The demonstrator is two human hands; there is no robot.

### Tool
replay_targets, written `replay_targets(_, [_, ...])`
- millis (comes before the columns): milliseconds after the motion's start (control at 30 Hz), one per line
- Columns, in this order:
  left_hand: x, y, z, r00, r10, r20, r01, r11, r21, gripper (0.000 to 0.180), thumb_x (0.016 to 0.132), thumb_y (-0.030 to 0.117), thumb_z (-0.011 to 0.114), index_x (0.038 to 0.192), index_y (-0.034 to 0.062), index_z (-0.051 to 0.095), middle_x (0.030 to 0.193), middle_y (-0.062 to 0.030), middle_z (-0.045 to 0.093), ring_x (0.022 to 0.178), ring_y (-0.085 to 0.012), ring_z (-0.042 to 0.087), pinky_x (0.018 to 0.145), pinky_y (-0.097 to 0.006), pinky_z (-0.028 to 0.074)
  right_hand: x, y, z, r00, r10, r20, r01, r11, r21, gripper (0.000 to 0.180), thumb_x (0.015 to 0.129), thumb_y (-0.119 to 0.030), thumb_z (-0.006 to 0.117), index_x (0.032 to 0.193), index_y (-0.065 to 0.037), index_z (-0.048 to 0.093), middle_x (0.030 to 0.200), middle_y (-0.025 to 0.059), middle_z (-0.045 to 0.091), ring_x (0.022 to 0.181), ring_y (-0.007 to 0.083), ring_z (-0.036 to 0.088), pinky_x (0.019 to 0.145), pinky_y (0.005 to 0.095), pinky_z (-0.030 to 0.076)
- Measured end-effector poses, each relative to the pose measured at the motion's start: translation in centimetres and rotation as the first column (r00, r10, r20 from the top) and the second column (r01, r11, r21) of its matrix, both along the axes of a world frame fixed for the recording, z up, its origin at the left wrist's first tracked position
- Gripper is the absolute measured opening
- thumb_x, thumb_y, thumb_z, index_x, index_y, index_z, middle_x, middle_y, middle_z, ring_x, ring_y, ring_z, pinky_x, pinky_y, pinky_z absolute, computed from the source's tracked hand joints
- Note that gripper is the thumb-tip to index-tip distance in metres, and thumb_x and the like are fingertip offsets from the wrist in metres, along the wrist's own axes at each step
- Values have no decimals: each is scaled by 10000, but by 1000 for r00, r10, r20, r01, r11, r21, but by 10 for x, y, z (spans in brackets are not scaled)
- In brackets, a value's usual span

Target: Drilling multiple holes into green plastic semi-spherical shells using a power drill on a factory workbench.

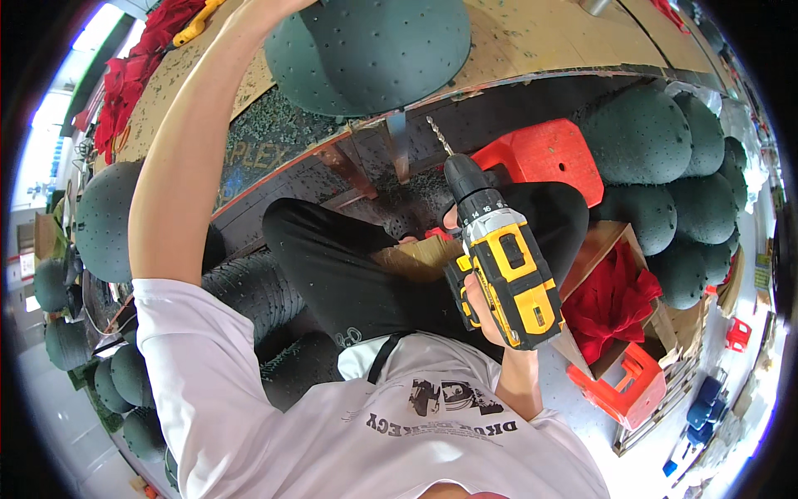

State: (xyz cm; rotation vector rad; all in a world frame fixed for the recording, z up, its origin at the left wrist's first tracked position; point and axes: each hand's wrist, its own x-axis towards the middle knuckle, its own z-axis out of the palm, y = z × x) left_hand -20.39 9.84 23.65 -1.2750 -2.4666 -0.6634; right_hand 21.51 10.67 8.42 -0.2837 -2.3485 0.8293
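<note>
My right hand [486,312] is closed round the handle of a yellow and black cordless drill [509,270]. Its twist bit [439,135] points up and away, below and apart from a dark green rounded shell [366,54]. Small dots or holes are spread over the shell, which rests at the near edge of the workbench. My left hand [287,5] reaches to the shell's upper left side; its fingers are hidden or cut off by the top edge of the view.
Green shavings litter the brown workbench [540,37]. Stacks of similar dotted green shells [640,137] stand at right, others [108,220] at left. A red plastic stool [544,158] is under the bench edge. Beside my leg, a cardboard box holds red cloth [615,303].
</note>
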Motion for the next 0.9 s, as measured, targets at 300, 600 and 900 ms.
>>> replay_targets(300, [-6, 10, -69, 992, -125, 3, 116, 934, 337, 240, 888, 226, 688, 1027, 36, 734, 933, -163, 678, 964, -322, 588, 870, -449, 462, -32, 2, -3, 993, 70, 94, -48, 975, -217, 270, 894, -72, 688, 1148, 11, 644, 1014, 133, 729, 857, 209, 740, 716, 295, 613])
replay_targets(600, [-7, 9, -75, 994, -87, 60, 59, 931, 360, 238, 891, 238, 678, 1038, 64, 746, 996, -162, 664, 989, -339, 590, 895, -446, 465, -52, 0, -2, 990, 82, 117, -50, 967, -251, 324, 876, -86, 696, 1174, 18, 622, 1005, 135, 725, 839, 209, 742, 703, 283, 610])
replay_targets(900, [3, 4, -73, 994, -47, 99, 15, 953, 304, 308, 912, 294, 649, 1134, 90, 711, 1167, -174, 601, 1172, -355, 498, 1026, -485, 370, -60, -7, 3, 989, 77, 130, -53, 983, -176, 388, 816, -76, 726, 1173, 22, 610, 992, 134, 716, 820, 225, 734, 706, 284, 588])
